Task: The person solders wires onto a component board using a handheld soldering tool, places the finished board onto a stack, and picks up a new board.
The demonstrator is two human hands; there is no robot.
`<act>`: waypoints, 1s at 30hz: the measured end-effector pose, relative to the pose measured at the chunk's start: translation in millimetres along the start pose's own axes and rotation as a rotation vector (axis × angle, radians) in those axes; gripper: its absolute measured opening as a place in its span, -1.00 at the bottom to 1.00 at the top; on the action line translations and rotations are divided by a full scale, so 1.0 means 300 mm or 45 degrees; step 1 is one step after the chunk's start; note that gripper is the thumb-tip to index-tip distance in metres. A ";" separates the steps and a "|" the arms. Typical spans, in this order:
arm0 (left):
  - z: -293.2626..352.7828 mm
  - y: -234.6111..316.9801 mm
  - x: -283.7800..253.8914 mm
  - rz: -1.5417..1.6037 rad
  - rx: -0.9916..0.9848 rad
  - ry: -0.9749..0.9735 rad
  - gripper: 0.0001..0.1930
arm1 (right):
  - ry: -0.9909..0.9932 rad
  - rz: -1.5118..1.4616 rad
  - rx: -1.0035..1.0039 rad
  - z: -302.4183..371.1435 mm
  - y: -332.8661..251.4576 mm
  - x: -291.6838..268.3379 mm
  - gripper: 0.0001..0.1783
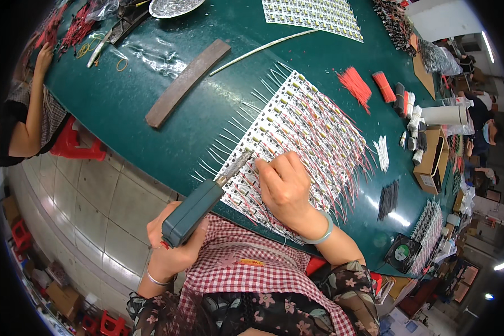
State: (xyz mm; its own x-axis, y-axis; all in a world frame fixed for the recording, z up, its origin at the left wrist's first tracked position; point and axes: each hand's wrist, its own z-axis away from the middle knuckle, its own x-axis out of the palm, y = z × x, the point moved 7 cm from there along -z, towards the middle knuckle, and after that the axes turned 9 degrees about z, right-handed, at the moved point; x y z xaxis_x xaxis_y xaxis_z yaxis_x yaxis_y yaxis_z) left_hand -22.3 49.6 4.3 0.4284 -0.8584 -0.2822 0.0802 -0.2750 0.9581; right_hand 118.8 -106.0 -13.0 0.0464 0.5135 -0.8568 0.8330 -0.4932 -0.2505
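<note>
My left hand point(180, 256) is wrapped round the dark green body of a soldering gun point(191, 211). Its metal tip reaches onto a white panel of small circuit boards point(274, 124), close to the fingertips of my right hand point(288, 187). Those right fingers are pinched together over the panel; whatever is between them is too small to make out. Rows of yellowish components cover the panel. Thin red and white wires point(347, 187) trail off its right side, and pale wire ends point(229, 137) stick out along its left edge.
A wooden bar point(187, 84) lies beyond the panel on the green table point(134, 129). Red wires point(355, 88), white wires point(382, 153) and black wires point(388, 200) lie to the right, near a small fan point(403, 252) and cardboard box point(434, 162). Another person's arm point(36, 106) is far left.
</note>
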 end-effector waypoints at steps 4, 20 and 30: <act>0.005 -0.019 0.003 0.067 -0.039 0.004 -0.81 | 0.021 -0.002 0.015 0.004 0.004 0.010 -0.68; 0.014 -0.029 -0.010 -0.014 -0.050 0.004 -0.80 | -0.028 0.040 0.010 0.007 0.000 0.021 -0.73; 0.033 -0.022 -0.028 -0.003 -0.042 0.012 -0.76 | -0.028 0.043 0.009 0.008 -0.004 0.023 -0.75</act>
State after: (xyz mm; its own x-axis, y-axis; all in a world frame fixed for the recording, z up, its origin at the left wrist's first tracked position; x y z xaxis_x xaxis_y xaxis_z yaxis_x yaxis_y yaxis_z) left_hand -35.2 54.4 -0.1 0.4369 -0.8534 -0.2844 0.1107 -0.2627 0.9585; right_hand 116.8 -103.5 -19.6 0.0624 0.4808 -0.8746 0.8275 -0.5149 -0.2240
